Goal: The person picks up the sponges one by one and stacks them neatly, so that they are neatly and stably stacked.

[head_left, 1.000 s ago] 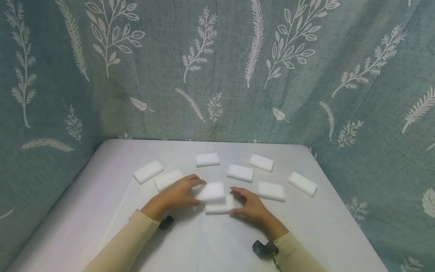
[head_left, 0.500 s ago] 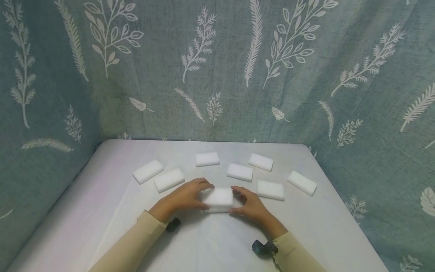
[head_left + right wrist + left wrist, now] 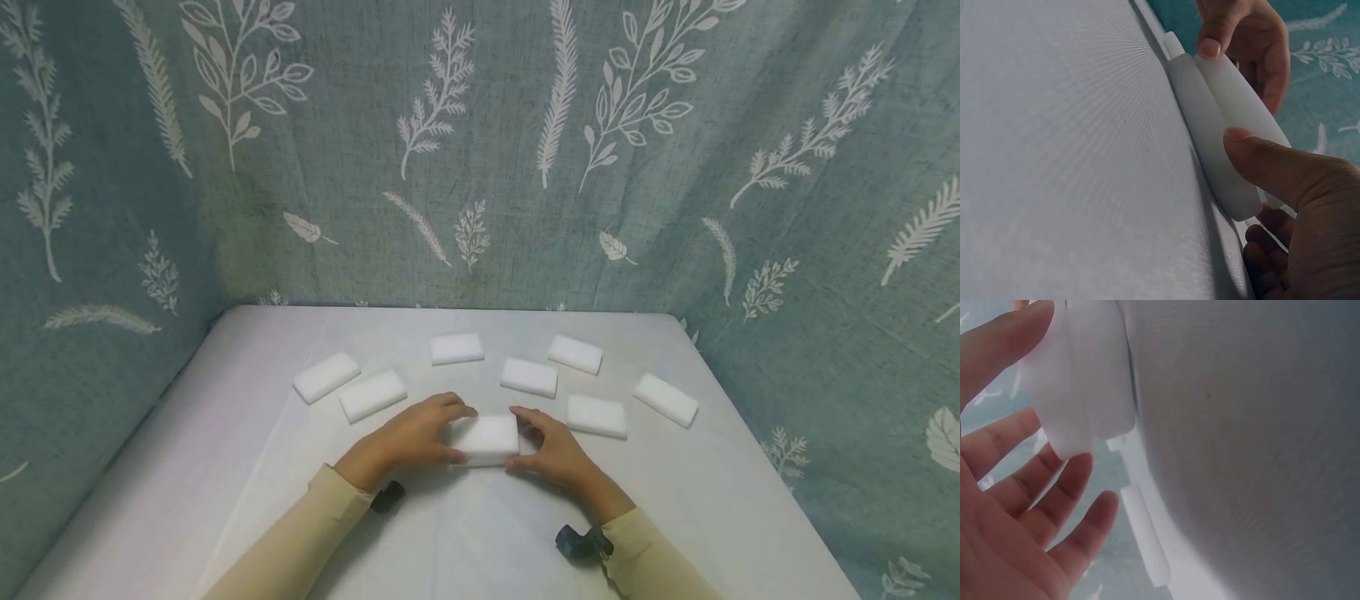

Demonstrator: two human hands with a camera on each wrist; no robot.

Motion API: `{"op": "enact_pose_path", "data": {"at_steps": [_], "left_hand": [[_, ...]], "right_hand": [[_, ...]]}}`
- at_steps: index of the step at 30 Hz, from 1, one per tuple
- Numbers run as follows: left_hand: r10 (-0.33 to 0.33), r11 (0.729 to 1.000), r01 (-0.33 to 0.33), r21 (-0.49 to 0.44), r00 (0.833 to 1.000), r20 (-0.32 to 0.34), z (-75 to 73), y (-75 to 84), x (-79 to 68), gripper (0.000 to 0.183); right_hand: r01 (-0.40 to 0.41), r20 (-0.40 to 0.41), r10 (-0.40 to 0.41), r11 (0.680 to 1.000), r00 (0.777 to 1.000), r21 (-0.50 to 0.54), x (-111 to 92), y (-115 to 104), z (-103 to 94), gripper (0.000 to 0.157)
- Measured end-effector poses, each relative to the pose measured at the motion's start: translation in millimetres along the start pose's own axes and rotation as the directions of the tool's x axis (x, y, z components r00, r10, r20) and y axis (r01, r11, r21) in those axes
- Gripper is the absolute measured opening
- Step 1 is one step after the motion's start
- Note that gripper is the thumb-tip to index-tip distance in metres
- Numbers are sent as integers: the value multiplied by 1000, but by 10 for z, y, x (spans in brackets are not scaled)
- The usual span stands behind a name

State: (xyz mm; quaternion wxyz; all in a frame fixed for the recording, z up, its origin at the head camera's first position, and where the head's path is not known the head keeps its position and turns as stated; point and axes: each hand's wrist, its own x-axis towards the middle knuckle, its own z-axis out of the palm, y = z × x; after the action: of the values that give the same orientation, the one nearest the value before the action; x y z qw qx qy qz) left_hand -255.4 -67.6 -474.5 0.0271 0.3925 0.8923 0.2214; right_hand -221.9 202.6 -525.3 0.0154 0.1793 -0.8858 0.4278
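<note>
Two white sponge blocks are stacked flat at the middle of the table, the upper block (image 3: 489,432) nearly covering the lower block (image 3: 1210,134) in the head view. My left hand (image 3: 423,429) pinches the upper one by its left end, thumb on the near side and fingertips on the far side, as the left wrist view also shows. From the right, my right hand (image 3: 555,454) grips the lower block's right end. Its thumb presses the near face close to the seam in the right wrist view, while its fingers curl behind.
Several similar white blocks lie around the stack: two to the left (image 3: 372,395), one behind (image 3: 457,349), and more toward the right (image 3: 597,416). The white-covered table (image 3: 450,550) is bordered by a green leaf-patterned cloth (image 3: 337,167) at the back and sides.
My left hand has brought the upper block rightward and down onto the lower one, then shifted it slightly right to line up. My right hand has stayed at the lower block's right end.
</note>
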Motion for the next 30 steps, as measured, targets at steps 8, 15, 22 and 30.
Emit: {"op": "enact_pose_path", "data": {"at_steps": [8, 15, 22, 30], "left_hand": [[0, 1000, 0, 14, 1000, 2, 12, 10, -3, 62], [-61, 998, 62, -12, 996, 64, 19, 22, -31, 86], [-70, 997, 72, -25, 994, 82, 39, -6, -18, 81], [-70, 997, 72, -31, 994, 86, 45, -14, -23, 81]], "right_hand": [[32, -4, -32, 999, 999, -10, 10, 0, 3, 80], [1, -4, -1, 1000, 1000, -7, 3, 0, -3, 76], [-2, -9, 2, 1000, 1000, 30, 7, -2, -13, 75], [11, -9, -11, 1000, 1000, 14, 8, 9, -4, 74]]}}
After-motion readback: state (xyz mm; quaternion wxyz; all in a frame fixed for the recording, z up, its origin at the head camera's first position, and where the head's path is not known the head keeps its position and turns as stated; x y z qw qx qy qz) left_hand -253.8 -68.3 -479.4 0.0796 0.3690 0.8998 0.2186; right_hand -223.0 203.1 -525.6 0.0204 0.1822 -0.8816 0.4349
